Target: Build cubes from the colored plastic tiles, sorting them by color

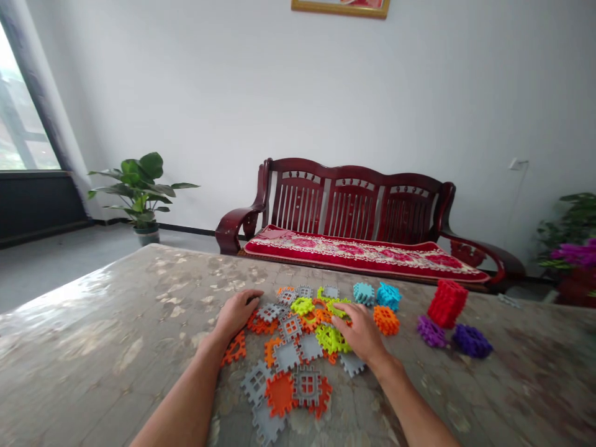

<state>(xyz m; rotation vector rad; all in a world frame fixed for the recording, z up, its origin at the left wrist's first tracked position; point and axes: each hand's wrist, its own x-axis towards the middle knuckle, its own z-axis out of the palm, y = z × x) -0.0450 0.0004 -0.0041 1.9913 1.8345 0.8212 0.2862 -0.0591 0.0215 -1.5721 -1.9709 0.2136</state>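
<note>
Loose interlocking plastic tiles with notched edges lie in a pile between my two hands. At the pile's left edge, my left hand [236, 315] rests with its fingers apart and slightly bent, beside a grey tile [270, 311] and an orange tile [235, 347]. My right hand [361, 330] reaches over the right side, fingers spread above yellow-green tiles [329, 339] and touching or almost touching them. Nothing shows gripped in either hand. Closer to me lie a grey window tile [306, 385] and a round orange tile [280, 394].
Sorted stacks stand on the right of the table [116, 347]: light blue [363, 293], blue [388, 296], orange [386, 320], red [447, 303], purple [431, 331] and dark violet [472, 341]. Behind the table are a wooden bench [351, 205] and a potted plant [146, 186].
</note>
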